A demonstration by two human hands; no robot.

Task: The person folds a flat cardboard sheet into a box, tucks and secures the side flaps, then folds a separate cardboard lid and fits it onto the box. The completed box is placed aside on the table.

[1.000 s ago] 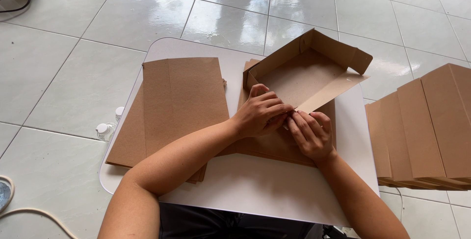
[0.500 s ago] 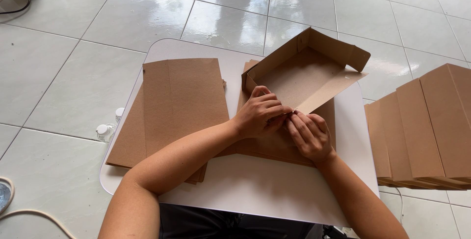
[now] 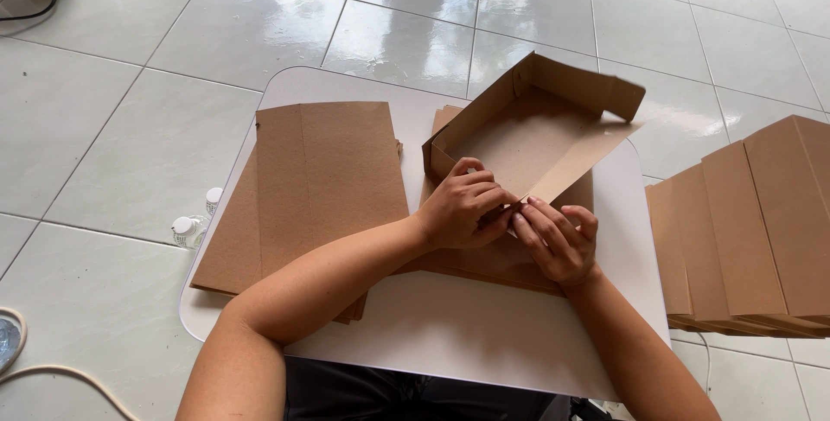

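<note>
A half-folded brown cardboard box (image 3: 536,131) is being assembled at the middle of the white low table (image 3: 450,334). Its near corner flap is pinched between the left hand (image 3: 462,205) and right hand (image 3: 558,239), fingers clamped together on the card. Next, the flap wants tucking firmly inward, by judgement.

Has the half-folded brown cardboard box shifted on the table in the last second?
No. The half-folded brown cardboard box sits at the same spot against the white table's far edge.
</note>
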